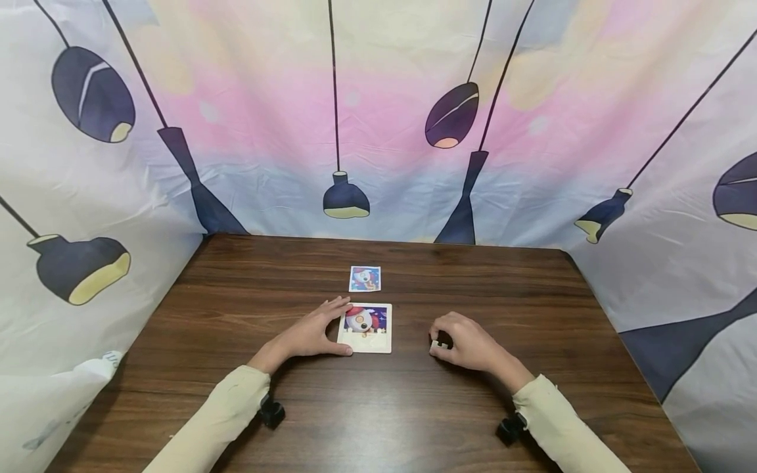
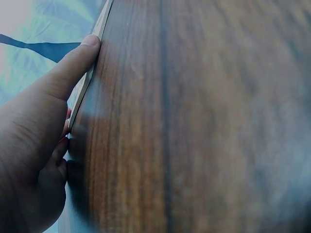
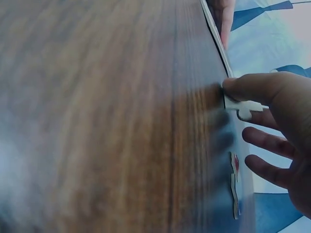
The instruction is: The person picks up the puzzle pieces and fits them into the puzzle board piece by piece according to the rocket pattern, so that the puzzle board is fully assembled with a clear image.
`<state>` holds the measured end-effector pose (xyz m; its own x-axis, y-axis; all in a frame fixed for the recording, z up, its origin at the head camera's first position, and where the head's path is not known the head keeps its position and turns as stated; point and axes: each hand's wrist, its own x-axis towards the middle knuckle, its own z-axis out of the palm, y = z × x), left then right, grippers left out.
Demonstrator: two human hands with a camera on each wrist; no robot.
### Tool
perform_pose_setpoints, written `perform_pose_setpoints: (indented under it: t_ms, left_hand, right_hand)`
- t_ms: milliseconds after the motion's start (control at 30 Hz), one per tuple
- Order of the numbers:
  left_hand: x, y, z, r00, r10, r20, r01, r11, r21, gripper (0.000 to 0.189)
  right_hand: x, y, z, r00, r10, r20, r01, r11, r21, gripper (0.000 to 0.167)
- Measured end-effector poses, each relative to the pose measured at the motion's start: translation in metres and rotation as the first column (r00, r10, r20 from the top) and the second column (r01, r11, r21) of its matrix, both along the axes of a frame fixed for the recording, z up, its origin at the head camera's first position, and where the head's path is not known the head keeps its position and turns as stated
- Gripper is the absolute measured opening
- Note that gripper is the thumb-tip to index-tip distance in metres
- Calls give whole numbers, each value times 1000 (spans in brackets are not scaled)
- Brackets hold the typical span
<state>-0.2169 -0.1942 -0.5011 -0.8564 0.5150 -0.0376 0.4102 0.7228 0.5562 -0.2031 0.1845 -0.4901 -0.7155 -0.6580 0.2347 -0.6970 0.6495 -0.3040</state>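
Note:
A jigsaw puzzle in a cream tray (image 1: 372,347) lies on the table. Its upper part shows a round white cartoon figure on purple; the lower part is bare. My left hand (image 1: 310,332) rests along the tray's left side, fingertips at the upper corner and thumb at the lower one, spread wide. To the right of the tray, my right hand (image 1: 470,343) pinches a pale puzzle piece (image 3: 245,108) between thumb and index finger, close over the table. Its other fingers are held apart from the piece. Beyond them, loose puzzle pieces (image 3: 235,187) lie on the table.
A small printed picture card (image 1: 365,278) with a similar figure lies behind the tray. The dark wooden table (image 1: 266,276) meets a curtain (image 1: 390,112) printed with lamps at the back and both sides. Each wrist wears a black camera.

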Motion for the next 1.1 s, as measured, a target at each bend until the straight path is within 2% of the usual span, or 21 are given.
perform_pose_setpoints:
  t_ms: [200, 500, 633, 867, 1100]
  left_hand:
    - [0, 0, 0, 1000, 7, 7, -7, 1000, -3, 108]
    - [0, 1, 1, 1000, 1, 10, -1, 1000, 0, 107]
    - [0, 1, 1, 1000, 5, 12, -5, 1000, -2, 107]
    - [1, 0, 2, 1000, 1, 6, -1, 1000, 8, 108]
    - [0, 0, 0, 1000, -1, 3, 1, 1000, 8, 108]
  right_hand:
    - [1, -2, -3, 998, 39, -47, -39, 999, -16, 24]
    - [0, 1, -1, 1000, 27, -8, -27, 1000, 14, 16]
    - [-2, 7, 1, 1000, 8, -19, -8, 1000, 18, 22]
    - [-2, 19, 4, 999, -37, 33, 35, 998, 51, 32]
    - [-3, 25, 2, 999, -26, 22, 24, 997, 70, 27]
